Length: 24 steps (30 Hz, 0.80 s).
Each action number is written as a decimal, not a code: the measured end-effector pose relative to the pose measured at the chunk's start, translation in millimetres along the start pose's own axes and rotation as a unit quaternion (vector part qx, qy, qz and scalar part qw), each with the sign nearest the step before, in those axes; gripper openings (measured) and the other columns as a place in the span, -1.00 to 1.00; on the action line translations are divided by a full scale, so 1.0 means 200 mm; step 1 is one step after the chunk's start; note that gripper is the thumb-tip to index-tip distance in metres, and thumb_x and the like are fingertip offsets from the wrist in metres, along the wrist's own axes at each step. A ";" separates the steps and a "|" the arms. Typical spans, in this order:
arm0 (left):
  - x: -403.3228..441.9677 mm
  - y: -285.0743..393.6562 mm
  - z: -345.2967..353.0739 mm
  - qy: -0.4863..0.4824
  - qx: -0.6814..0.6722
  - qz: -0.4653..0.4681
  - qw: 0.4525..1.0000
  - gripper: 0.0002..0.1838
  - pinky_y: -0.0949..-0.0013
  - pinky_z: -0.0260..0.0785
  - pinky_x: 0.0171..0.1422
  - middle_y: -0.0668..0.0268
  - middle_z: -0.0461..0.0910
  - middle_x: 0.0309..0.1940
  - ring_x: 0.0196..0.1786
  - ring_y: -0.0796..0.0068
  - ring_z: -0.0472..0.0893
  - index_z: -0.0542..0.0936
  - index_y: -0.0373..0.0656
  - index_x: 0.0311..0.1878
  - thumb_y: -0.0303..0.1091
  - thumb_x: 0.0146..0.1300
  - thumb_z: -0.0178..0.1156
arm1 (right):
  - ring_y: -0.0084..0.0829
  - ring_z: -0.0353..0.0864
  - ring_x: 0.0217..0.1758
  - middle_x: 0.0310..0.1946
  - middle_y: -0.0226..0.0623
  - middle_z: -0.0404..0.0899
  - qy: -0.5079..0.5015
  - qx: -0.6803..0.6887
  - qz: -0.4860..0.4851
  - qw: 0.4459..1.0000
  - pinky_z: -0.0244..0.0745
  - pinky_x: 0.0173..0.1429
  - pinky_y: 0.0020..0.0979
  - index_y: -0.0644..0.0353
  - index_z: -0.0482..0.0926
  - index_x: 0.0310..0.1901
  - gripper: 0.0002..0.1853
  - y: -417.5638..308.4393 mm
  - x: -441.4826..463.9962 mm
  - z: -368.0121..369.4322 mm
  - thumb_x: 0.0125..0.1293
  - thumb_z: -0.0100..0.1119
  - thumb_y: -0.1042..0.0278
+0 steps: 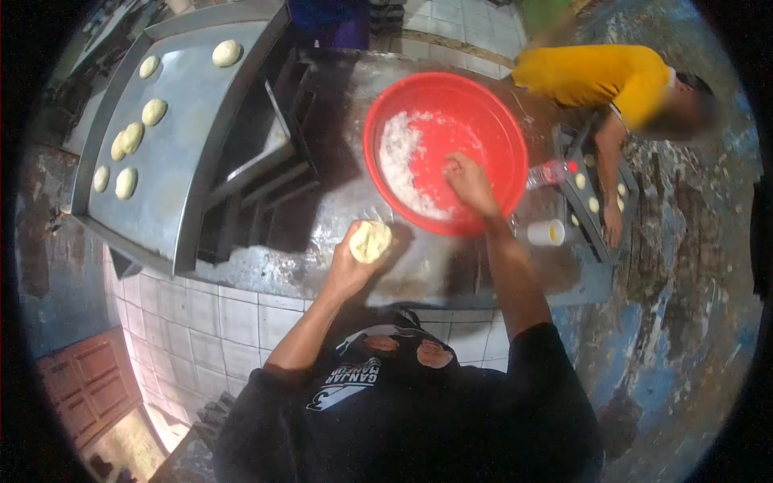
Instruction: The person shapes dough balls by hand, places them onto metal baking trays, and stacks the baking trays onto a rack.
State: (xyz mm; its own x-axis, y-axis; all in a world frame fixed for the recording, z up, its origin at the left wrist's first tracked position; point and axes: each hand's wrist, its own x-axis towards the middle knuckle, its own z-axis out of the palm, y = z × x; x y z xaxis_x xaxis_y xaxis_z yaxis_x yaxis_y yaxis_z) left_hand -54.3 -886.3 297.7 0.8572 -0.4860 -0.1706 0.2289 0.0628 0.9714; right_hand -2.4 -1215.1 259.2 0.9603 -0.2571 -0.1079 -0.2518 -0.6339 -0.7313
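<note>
In my left hand rests a round, flattened piece of pale yellow dough, cupped by the fingers, its hollowed face turned up. My right hand is over the large red basin, its fingers curled together. Whether anything is pinched in them is too small to make out. White crumbly filling lies mostly along the left side of the basin's floor, with loose bits scattered in the middle.
Left, a metal tray carries several dough balls above stacked dark trays. On the right are a red-labelled bottle, a white cup and a smaller tray with dough pieces, where a yellow-shirted co-worker reaches in.
</note>
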 end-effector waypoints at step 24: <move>0.50 0.09 -0.21 0.060 0.217 0.069 0.972 -0.52 0.35 0.57 0.12 0.21 0.73 -0.03 0.04 0.42 0.72 0.59 -0.18 0.14 -0.31 0.19 0.53 | 0.08 0.65 -0.15 -0.23 0.01 0.64 -0.031 -0.266 -0.185 0.946 0.57 0.01 -0.08 0.19 0.64 -0.16 -0.83 0.68 0.57 0.39 0.31 0.12 0.35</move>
State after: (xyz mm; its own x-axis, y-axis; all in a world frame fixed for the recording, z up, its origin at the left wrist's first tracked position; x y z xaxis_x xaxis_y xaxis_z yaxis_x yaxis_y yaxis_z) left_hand 54.7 -898.0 290.4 0.9192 -0.3928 -0.0266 -0.0863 -0.2669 0.9598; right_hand 81.9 -1273.4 95.1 0.9954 0.0873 0.0387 0.0948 -0.9533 -0.2866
